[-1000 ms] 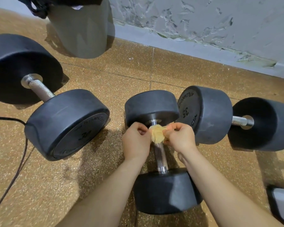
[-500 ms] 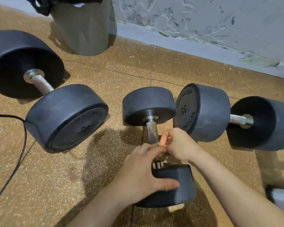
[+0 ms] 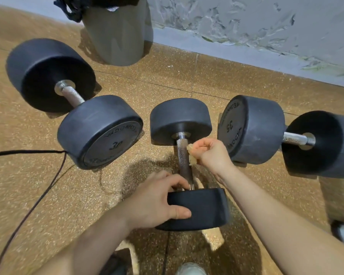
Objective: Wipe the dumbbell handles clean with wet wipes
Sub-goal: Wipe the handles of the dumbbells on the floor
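A small black dumbbell (image 3: 180,120) lies on the floor in the middle, its knurled steel handle (image 3: 184,157) running toward me. My left hand (image 3: 157,201) grips the near head (image 3: 203,209), fingers over its inner edge and thumb on its rim. My right hand (image 3: 209,153) holds a crumpled yellowish wet wipe (image 3: 191,151), which sits against the right side of the handle's upper half.
A 30 dumbbell (image 3: 99,132) lies to the left and a 35 dumbbell (image 3: 252,130) to the right, close beside my right hand. A grey bin (image 3: 115,32) stands by the wall. A black cable (image 3: 28,205) crosses the floor at left. A shoe tip (image 3: 191,269) shows at the bottom.
My left hand left the handle and took hold of the near head. My right hand kept the wipe, slid down the handle, then came back up its right side.
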Demonstrator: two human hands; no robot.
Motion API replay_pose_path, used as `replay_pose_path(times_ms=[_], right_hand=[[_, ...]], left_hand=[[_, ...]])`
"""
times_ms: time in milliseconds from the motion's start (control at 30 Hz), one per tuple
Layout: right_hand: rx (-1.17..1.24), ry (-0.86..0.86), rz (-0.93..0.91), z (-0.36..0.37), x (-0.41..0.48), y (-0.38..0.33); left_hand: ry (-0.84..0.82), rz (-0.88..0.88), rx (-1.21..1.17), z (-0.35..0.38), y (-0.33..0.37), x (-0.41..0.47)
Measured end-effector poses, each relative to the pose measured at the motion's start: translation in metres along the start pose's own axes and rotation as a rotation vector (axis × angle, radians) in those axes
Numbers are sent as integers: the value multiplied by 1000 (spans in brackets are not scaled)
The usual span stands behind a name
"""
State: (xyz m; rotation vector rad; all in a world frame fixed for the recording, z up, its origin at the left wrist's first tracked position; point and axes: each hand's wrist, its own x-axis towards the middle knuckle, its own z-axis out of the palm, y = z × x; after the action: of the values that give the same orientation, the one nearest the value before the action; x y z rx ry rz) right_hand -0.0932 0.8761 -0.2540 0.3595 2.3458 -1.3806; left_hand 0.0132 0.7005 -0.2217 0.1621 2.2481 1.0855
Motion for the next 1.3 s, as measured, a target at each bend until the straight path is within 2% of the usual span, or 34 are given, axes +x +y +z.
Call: replay_pose_path(times_ms=[67,200,233,333,433,533,600,667,733,800,833,933,967,1033,1100,1200,1300], right_hand=[[-11,-37,-1,12,-4,-1],[-297,-276,97,11,-20,14],[-252,-241,100,11,-18,11],[99,-20,77,20,-5,-13],[5,45,-20,29,-5,-26],[-221,-68,-59,18,-18,-17],[-397,-90,-144,12,-21,-13],[-342,-16,-310,14,-20,-23],[-433,16,-524,20,-13,-30],[-635,-72,-662,20,-6,-22],[-705,-145,-661,17,-6,-18],[-702,-367,-820,6,-14,-7],[-681,-461,-815,2,-18,-6],[-701,-605,-656,-6,-20,-12],[-730,-582,-630,-9,-12,-19],[-764,-414,-791,2,3,-28],[-943,-524,-740,3,0,-18]], left_hand=[[5,-16,-6,-7,-3,-5],[161,-95,28,3,3,-8],[176,-119,40,6,3,-7],[182,-176,-3,8,-1,-6],[172,-193,4,6,-4,-8],[194,-236,-19,7,-3,-8],[239,-250,3,12,1,-8],[284,-211,23,16,4,-11],[281,-169,-79,14,0,-17],[226,-169,-155,9,-12,-22],[201,-185,-159,7,-18,-25],[235,-216,-186,10,-23,-26],[285,-207,-187,13,-20,-25],[379,-186,-167,20,-12,-26],[418,-173,-114,25,-1,-27],[418,-144,-15,33,12,-25],[364,-23,40,38,12,-25]])
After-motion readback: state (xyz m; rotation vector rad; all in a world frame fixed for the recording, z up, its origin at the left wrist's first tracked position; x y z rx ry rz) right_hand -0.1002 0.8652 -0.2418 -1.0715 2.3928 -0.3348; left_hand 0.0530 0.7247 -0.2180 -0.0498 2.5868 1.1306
